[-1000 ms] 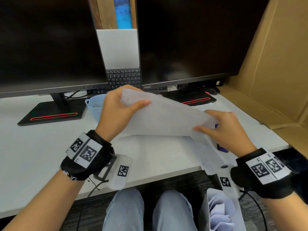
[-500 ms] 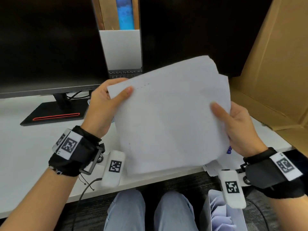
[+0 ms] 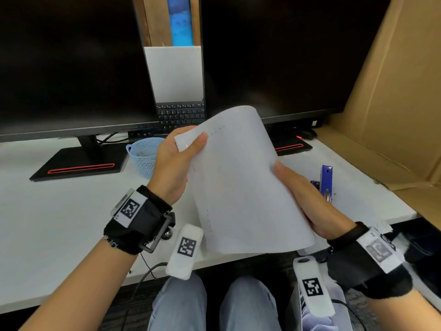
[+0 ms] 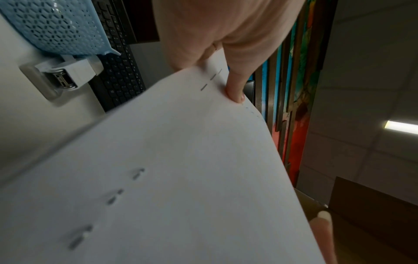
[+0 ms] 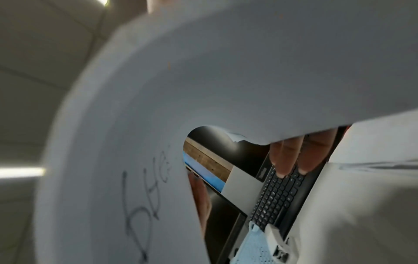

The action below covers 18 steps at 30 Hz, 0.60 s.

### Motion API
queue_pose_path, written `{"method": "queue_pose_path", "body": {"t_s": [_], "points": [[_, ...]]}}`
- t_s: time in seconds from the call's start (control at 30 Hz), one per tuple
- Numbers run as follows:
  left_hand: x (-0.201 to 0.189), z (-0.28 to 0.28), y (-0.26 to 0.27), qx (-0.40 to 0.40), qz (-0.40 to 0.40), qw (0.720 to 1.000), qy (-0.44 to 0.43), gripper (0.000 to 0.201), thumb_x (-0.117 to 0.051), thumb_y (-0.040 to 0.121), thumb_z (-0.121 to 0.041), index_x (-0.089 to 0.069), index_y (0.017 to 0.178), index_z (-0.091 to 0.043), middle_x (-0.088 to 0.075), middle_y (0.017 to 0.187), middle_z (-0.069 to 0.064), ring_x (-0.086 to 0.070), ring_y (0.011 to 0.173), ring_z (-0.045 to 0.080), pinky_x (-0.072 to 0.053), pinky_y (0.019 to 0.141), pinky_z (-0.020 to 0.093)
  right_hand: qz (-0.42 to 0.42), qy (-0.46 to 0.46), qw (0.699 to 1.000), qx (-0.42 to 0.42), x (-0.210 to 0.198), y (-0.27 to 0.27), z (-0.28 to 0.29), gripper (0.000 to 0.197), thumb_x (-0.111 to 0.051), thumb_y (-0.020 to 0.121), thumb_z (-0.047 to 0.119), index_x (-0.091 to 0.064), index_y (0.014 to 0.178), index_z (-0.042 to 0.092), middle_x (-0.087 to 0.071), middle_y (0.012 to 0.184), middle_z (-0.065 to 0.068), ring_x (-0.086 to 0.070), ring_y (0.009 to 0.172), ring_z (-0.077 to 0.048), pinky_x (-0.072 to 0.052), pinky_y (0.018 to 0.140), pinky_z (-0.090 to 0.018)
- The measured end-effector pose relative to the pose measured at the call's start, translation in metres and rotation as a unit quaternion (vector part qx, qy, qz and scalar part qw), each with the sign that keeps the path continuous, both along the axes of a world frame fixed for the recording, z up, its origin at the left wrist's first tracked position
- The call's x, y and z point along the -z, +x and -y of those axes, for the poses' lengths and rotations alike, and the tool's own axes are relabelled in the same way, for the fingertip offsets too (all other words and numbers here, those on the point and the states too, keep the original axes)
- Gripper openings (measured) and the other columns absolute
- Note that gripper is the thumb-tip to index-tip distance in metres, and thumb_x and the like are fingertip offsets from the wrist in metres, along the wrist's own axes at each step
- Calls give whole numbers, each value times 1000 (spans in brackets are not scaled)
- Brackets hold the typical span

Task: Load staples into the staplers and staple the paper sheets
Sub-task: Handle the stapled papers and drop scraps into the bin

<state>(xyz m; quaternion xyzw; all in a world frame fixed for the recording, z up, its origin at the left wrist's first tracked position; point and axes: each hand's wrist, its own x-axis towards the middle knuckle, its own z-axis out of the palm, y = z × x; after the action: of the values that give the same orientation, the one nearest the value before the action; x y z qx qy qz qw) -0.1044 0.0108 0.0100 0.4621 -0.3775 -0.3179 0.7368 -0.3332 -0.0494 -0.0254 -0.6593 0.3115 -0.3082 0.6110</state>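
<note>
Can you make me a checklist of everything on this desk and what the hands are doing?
Surface: white desk, bare patches on the left.
Job's things: paper sheets held up and curled, with rows of staples along two edges; blue stapler on the desk to the right; white stapler beside the basket.
Clutter: blue basket; contents unclear.
Grippers: left hand pinches the sheets' top corner; right hand grips their right edge.
Cables: black cable hanging off the desk's front edge.
Surroundings: two dark monitors, keyboard, cardboard on the right.
</note>
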Motion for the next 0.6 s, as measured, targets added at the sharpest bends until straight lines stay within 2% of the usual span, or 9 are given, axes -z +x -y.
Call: {"method": "queue_pose_path", "body": {"t_s": [0.07, 0.17, 0.27, 0.37, 0.4, 0.47, 0.53, 0.57, 0.6], "points": [[1, 2, -3, -7, 10, 1000, -5, 20, -65, 88, -9, -60, 107, -12, -69, 99, 5, -66, 86, 14, -57, 77, 27, 4, 27, 999, -38, -5, 0, -5, 56, -62, 82, 52, -57, 128, 20, -71, 117, -1, -69, 106, -21, -55, 87, -36], [5, 3, -4, -11, 18, 1000, -12, 18, -66, 87, -7, -60, 102, -14, -69, 98, 3, -66, 87, 13, -57, 79, 27, -1, 19, 999, -34, -10, -1, -11, 44, -69, 83, 32, -62, 121, 12, -74, 110, -4, -71, 101, -23, -57, 82, -34], [8, 2, -5, -21, 32, 999, -15, 24, -67, 86, -8, -59, 108, -11, -68, 103, 6, -66, 90, 14, -56, 79, 27, -4, 3, 1000, -13, -10, -2, -10, 38, -69, 81, 24, -65, 117, 14, -74, 109, -4, -71, 99, -23, -57, 84, -37], [10, 2, -8, -51, 33, 998, -9, 38, -69, 85, -10, -53, 120, -11, -67, 107, 5, -67, 91, 13, -56, 78, 28, 3, -19, 1000, 3, -8, -1, -9, 33, -68, 84, 22, -66, 116, 16, -74, 108, -2, -71, 97, -20, -58, 81, -35], [12, 3, -10, -60, 37, 998, -1, 49, -70, 85, -12, -48, 128, -16, -65, 111, 5, -66, 94, 13, -55, 79, 29, 13, -23, 999, 18, -7, 0, -10, 30, -68, 85, 23, -66, 114, 16, -74, 107, -2, -72, 96, -19, -58, 81, -34], [16, 4, -13, -65, 64, 995, 42, 79, -75, 81, -23, -26, 143, -28, -53, 133, 7, -60, 113, 15, -52, 92, 33, 31, -42, 997, 56, -6, 3, -10, 29, -67, 85, 26, -67, 113, 17, -75, 106, 0, -72, 96, -17, -58, 80, -31], [18, 4, -20, -48, 94, 989, 105, 108, -77, 72, -44, -2, 150, -39, -25, 156, 7, -38, 137, 17, -37, 109, 39, 50, -74, 992, 84, -5, 6, -10, 35, -66, 85, 32, -65, 117, 18, -74, 108, 3, -71, 98, -15, -57, 81, -30], [17, 3, -24, -32, 99, 986, 130, 116, -75, 67, -54, 6, 149, -43, -12, 160, 2, -26, 143, 16, -29, 113, 38, 61, -86, 990, 96, -5, 7, -11, 38, -64, 85, 35, -64, 119, 19, -73, 110, 4, -70, 100, -14, -57, 83, -30], [16, 2, -29, -9, 99, 984, 147, 121, -73, 62, -62, 11, 148, -45, -9, 161, -3, -19, 145, 12, -23, 114, 38, 72, -94, 987, 108, -6, 8, -11, 39, -62, 87, 37, -62, 121, 19, -73, 111, 4, -70, 101, -13, -56, 84, -31]]}}
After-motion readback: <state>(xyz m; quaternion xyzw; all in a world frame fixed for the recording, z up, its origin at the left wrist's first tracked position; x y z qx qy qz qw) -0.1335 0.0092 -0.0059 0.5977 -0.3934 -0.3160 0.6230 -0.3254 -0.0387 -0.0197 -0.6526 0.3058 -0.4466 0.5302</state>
